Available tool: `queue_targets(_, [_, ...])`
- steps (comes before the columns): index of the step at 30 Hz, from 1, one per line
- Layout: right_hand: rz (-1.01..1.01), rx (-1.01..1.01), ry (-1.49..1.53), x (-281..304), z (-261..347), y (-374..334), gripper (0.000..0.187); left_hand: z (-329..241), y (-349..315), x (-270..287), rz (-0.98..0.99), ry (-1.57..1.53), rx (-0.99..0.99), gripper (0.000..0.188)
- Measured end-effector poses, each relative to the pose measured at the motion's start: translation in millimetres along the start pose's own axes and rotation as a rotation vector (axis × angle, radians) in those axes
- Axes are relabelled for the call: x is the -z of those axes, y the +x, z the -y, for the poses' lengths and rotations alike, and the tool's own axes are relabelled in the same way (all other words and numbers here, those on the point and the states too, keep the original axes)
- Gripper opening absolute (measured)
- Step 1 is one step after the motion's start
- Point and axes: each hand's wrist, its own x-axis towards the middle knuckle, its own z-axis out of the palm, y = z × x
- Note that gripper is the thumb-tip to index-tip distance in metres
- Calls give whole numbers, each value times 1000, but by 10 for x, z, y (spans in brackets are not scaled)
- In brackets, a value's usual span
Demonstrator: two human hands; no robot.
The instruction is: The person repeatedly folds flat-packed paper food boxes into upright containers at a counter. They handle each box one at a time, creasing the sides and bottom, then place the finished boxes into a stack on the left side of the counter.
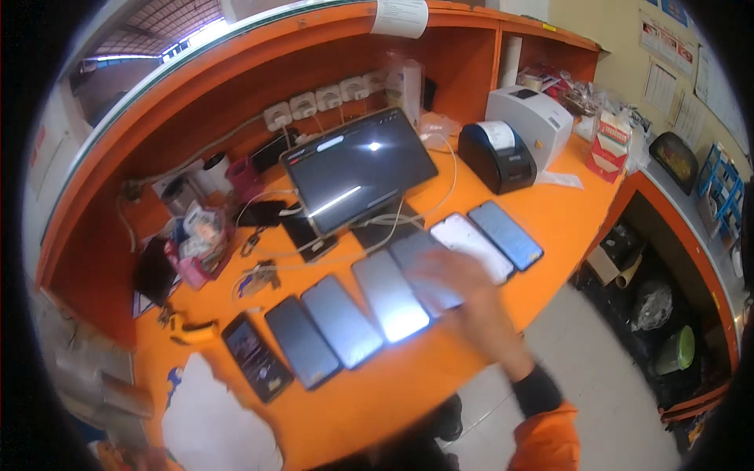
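Note:
My right hand (463,294), smeared by motion, is over a grey phone (416,251) in a row of several phones on the orange counter (377,392); its fingers cannot be made out. Right of that phone lie a pale pinkish phone (475,245) and a blue one (507,234). To its left are a silver phone (390,294) with a bright glare, a grey-blue phone (341,320) and a dark phone (303,342). A smaller black phone (257,358) with a lit screen ends the row. I cannot make out my left hand.
Behind the row stands a tablet (361,169) with white cables. A black receipt printer (499,157) and a white printer (530,118) are at the back right. A yellow tool (192,330), keys (263,276) and a white cloth-like item (216,420) lie left.

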Motion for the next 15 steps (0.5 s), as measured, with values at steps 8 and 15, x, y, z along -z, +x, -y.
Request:
queue_targets(8, [-266, -654, -61, 686, -2968, 674, 33, -386, -288, -1620, 377, -227, 481, 17])
queue_targets(15, [40, -654, -273, 590, -3564, 1119, 48, -1438, 666, -1878, 527, -101, 347, 21])
